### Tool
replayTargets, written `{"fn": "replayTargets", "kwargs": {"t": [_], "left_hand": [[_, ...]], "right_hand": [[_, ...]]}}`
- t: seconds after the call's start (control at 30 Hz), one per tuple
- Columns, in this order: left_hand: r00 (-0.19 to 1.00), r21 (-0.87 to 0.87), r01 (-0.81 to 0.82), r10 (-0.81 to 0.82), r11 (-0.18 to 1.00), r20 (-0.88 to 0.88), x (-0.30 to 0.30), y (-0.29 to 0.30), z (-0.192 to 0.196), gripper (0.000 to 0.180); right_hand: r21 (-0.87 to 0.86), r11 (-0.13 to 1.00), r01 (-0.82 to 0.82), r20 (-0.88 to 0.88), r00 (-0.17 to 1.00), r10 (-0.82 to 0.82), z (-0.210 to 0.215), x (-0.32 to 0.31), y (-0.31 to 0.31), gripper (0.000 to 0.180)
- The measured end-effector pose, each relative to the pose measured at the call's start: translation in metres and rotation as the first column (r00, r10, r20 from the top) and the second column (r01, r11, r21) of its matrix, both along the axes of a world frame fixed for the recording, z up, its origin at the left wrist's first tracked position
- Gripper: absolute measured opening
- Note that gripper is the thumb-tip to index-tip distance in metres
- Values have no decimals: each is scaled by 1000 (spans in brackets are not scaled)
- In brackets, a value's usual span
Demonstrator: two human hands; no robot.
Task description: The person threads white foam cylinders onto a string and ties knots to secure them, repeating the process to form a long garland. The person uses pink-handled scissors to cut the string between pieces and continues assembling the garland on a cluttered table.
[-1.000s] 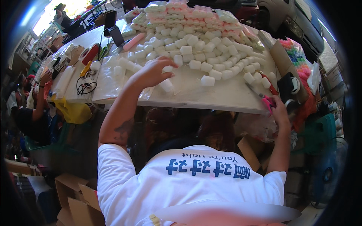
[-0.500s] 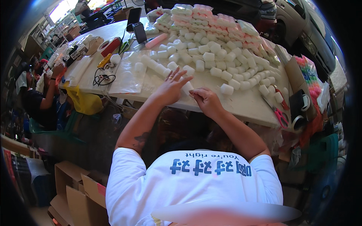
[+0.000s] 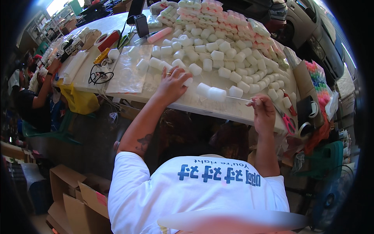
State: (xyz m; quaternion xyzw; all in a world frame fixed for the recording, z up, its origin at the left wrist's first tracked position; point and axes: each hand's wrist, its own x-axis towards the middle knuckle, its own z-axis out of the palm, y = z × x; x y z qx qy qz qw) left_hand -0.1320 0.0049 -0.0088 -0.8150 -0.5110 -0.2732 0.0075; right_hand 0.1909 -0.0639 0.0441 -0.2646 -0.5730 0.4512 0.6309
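Note:
My left hand (image 3: 172, 86) lies on the table near its front edge, its fingers curled over a small white roll (image 3: 187, 82). To its right, two white cylindrical rolls (image 3: 217, 94) rest end to end. A thin white cord (image 3: 238, 98) stretches from the right end of these rolls to my right hand (image 3: 263, 113). That hand is raised at the table's front edge, pinching the cord between thumb and fingers. Beyond both hands spreads a heap of similar white rolls (image 3: 215, 56), some of them lined up in rows.
Pink-handled scissors (image 3: 289, 124) lie at the right, beside an open carton (image 3: 306, 80). Bagged packs (image 3: 210, 13) are stacked at the back. Clear plastic sheets (image 3: 128, 72) and a black cable (image 3: 100, 76) lie left. A co-worker (image 3: 33, 91) sits at the far left.
My right hand has moved right, away from my left hand, and the cord now shows stretched out with two rolls on its line. My left hand has shifted slightly left, fingers more curled.

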Motion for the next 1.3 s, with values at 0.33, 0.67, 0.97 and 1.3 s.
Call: {"fn": "replayTargets", "kwargs": {"t": [0.33, 0.67, 0.97, 1.3], "left_hand": [[998, -117, -8, 1, 993, -59, 18, -6, 7, 51], [945, -56, 319, -314, 946, 89, 80, -45, 26, 70], [878, 5, 350, -330, 937, 346, 110, -39, 11, 48], [866, 19, 344, -325, 939, 381, 103, -39, 2, 45]], "right_hand": [[-142, 987, 74, -51, 995, -81, -15, 44, -5, 10], [-196, 979, -52, -77, 996, 38, -11, 24, -4, 14], [-53, 990, -128, -153, 981, 118, 1, 13, -16, 15], [-146, 988, -49, -74, 997, 39, -7, 11, -29, 17]]}}
